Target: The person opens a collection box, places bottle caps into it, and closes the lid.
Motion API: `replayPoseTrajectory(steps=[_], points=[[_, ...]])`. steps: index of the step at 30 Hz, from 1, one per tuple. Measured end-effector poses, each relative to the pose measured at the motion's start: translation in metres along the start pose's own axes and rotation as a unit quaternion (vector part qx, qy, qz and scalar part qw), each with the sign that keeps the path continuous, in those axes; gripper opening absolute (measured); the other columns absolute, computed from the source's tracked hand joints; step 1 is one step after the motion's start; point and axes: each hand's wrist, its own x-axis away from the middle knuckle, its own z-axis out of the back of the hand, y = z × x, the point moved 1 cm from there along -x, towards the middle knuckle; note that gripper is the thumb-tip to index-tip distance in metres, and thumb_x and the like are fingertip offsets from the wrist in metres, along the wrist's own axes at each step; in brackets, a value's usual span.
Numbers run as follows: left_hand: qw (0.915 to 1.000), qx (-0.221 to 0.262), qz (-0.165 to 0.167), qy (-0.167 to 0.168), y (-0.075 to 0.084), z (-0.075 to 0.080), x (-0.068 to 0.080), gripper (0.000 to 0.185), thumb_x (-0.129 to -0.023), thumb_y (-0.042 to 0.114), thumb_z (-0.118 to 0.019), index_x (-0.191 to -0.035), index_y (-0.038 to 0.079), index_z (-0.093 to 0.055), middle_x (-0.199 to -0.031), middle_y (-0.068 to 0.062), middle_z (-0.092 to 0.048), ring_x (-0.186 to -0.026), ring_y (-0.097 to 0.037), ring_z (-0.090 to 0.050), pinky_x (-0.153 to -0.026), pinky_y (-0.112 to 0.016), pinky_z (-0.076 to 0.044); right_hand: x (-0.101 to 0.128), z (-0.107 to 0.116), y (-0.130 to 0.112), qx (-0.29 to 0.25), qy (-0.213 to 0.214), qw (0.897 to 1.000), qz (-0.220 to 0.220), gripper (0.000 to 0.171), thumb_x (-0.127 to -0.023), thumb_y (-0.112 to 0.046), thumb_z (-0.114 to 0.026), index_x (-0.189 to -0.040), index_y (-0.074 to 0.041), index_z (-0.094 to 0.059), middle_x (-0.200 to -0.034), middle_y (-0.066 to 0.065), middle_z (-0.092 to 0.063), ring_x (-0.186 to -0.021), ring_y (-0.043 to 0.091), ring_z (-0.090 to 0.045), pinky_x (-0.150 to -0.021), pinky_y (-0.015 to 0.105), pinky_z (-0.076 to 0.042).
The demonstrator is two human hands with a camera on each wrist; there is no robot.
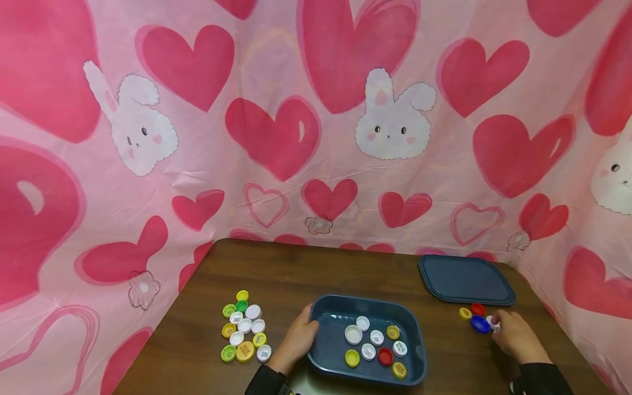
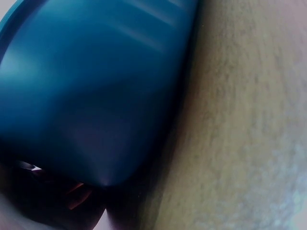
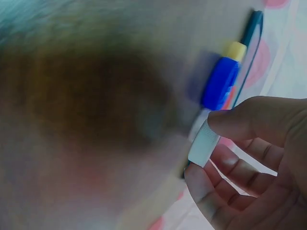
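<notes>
The right hand (image 1: 515,336) pinches one white bottle cap (image 3: 204,143) between thumb and fingers, beside one blue, one red and one yellow cap on the table (image 1: 296,274). The left hand (image 1: 298,337) grips the blue tray's (image 1: 417,351) left rim; eight caps lie inside, eleven lie loose to its left, and one lid (image 1: 464,280) lies behind.

the head view looks forward and down from well above both hands. the left wrist view sits right against the blue tray (image 2: 86,91) that the head view shows whole. the right wrist view presses close on the white cap (image 3: 204,143), shared too.
</notes>
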Motion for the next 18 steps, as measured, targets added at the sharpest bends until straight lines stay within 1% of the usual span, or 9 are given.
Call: replayPoseTrajectory(steps=[5,9,12,16,18], points=[[0.9999,-0.006,-0.005,0.008,0.000,0.001,0.001,0.051,-0.094,0.004,-0.047,-0.143,-0.011,-0.045,-0.142,-0.032,-0.052,-0.134,-0.050,-0.046,-0.109,-0.067,-0.032,-0.005,0.008,-0.015,-0.002,0.013,1.000,0.022,0.014,-0.079,-0.001,-0.067,-0.090,0.004,-0.060,-0.086,0.017,-0.060,-0.081,0.034,-0.056,-0.078,0.055,-0.048],[1.0000,-0.002,-0.003,0.003,-0.001,0.001,0.001,0.052,-0.094,0.005,-0.047,-0.143,-0.011,-0.044,-0.143,-0.032,-0.051,-0.134,-0.050,-0.045,-0.109,-0.068,-0.032,-0.009,0.013,-0.035,0.000,0.016,0.999,0.040,0.010,-0.080,-0.001,-0.065,-0.088,0.004,-0.062,-0.084,0.014,-0.058,-0.079,0.031,-0.056,-0.074,0.052,-0.048],[1.0000,0.001,0.003,0.000,-0.002,0.000,0.000,0.052,-0.095,0.005,-0.047,-0.144,-0.010,-0.043,-0.144,-0.031,-0.050,-0.135,-0.050,-0.044,-0.110,-0.067,-0.031,-0.012,0.017,-0.055,-0.001,0.017,0.998,0.057,0.009,-0.080,-0.001,-0.064,-0.088,0.003,-0.063,-0.084,0.012,-0.057,-0.080,0.030,-0.056,-0.073,0.050,-0.048],[0.9999,0.006,0.009,-0.003,-0.002,0.000,0.000,0.053,-0.095,0.006,-0.047,-0.145,-0.010,-0.042,-0.145,-0.031,-0.049,-0.136,-0.050,-0.043,-0.110,-0.068,-0.031,-0.015,0.022,-0.086,-0.007,0.001,0.998,0.069,0.009,-0.083,-0.001,-0.061,-0.092,0.002,-0.064,-0.088,0.011,-0.057,-0.083,0.030,-0.056,-0.074,0.049,-0.049],[0.9999,0.007,0.011,-0.004,-0.002,0.000,-0.001,0.053,-0.096,0.006,-0.047,-0.146,-0.010,-0.042,-0.146,-0.031,-0.049,-0.136,-0.050,-0.043,-0.110,-0.068,-0.031,-0.014,0.022,-0.102,-0.009,0.003,0.996,0.086,0.010,-0.083,0.000,-0.062,-0.092,0.001,-0.065,-0.088,0.010,-0.057,-0.083,0.028,-0.057,-0.074,0.048,-0.049]])
